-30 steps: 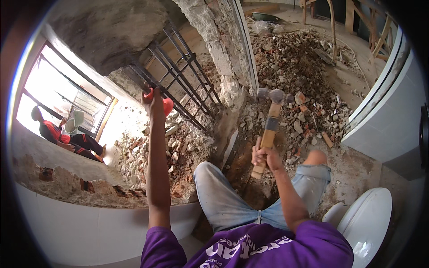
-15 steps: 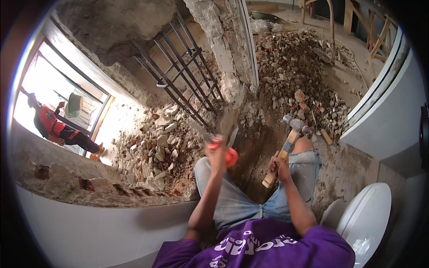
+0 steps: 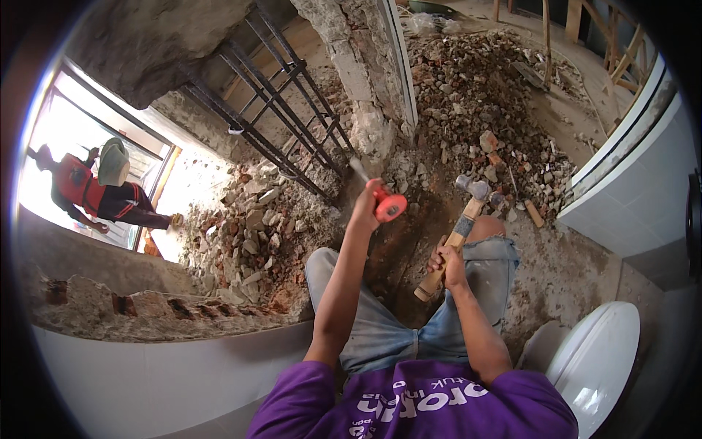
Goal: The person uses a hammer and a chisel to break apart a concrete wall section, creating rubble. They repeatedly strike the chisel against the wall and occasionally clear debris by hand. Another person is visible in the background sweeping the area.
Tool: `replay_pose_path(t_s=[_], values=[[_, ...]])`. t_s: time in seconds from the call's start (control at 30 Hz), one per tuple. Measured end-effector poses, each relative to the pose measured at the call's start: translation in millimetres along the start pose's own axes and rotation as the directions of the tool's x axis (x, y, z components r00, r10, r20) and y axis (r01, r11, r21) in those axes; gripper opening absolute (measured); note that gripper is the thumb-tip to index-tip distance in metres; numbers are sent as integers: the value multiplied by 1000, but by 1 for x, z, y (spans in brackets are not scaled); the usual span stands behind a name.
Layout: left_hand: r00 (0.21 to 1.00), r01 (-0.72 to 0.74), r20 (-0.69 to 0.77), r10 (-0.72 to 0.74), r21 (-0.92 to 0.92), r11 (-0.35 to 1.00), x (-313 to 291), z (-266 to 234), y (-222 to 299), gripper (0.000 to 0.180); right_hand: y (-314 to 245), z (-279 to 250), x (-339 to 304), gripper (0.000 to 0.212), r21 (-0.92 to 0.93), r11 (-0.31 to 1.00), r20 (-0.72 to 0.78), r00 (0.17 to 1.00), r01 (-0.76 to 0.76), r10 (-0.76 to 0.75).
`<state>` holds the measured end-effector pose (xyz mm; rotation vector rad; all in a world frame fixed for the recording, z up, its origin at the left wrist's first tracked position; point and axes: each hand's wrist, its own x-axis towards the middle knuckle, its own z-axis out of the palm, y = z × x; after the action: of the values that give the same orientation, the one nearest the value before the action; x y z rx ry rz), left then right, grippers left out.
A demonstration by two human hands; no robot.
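My left hand [image 3: 365,210] is closed around a chisel [image 3: 357,167] with a round red hand guard [image 3: 391,208]. The chisel's pale tip points up and away, close to the foot of a broken concrete column [image 3: 365,95] and the lower end of the rebar cage [image 3: 281,102]. I cannot tell whether the tip touches. My right hand [image 3: 448,265] grips the wooden handle of a hammer [image 3: 461,230] above my right knee. Its metal head is up, apart from the chisel, and a dark wrap covers the handle below the head.
Rubble [image 3: 252,227] lies left of the cage, and a larger rubble heap [image 3: 475,95] spreads beyond the column. A person [image 3: 77,183] in a red top carries a rounded container [image 3: 113,162] by the bright opening. A white oval lid [image 3: 599,366] is near my right side.
My left hand, blurred before, has moved slightly up and right with the chisel, whose tip now shows. The hammer has shifted a little left. The person's container sits closer to their body.
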<state>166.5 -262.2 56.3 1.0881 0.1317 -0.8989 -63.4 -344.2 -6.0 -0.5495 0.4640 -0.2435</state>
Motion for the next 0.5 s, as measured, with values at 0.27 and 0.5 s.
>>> replay_pose_path(t_s=[0.27,0.5], values=[[994,-83,-85,74,-102,991,29,-34,-15,21,-3,9,0,7,61,996,62,996,-63,59],[995,-51,-79,59,95,994,16,24,-47,23,-23,-7,-7,9,-281,932,73,973,229,-217]])
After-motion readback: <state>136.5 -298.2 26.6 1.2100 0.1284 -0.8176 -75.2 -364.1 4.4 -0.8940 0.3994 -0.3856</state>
